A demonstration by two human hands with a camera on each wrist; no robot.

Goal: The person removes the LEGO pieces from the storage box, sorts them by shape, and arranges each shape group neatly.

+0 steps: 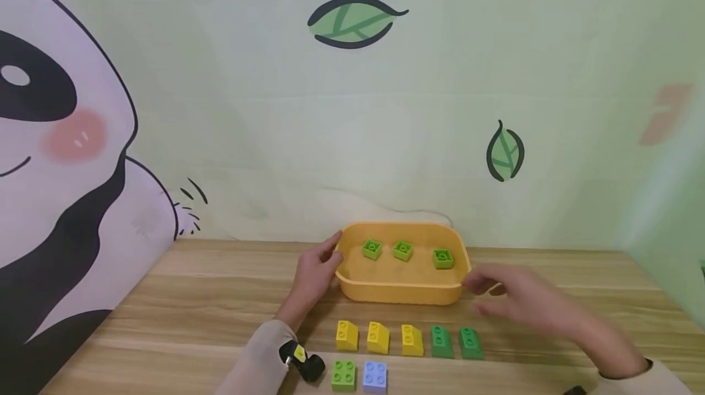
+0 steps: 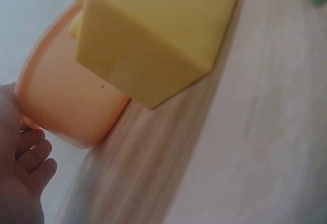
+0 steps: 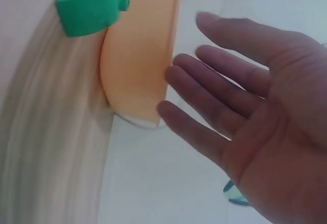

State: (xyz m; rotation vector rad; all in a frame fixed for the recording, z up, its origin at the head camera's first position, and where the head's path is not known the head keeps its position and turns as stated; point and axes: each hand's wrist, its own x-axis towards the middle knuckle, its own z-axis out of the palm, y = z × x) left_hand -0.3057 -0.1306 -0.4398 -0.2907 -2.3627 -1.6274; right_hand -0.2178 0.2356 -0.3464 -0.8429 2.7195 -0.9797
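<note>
While your left hand [image 1: 315, 274] rests its relaxed fingers against the left end of the yellow tray [image 1: 402, 291] near the table's back edge, your right hand [image 1: 529, 303], fingers spread, hovers just beside its right end, so the next move likely calls for closing both on the rim.

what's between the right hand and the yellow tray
Nothing visible. The right hand is open beside the yellow tray's right end, with only bare table in the gap. The left hand already touches the left end.
</note>
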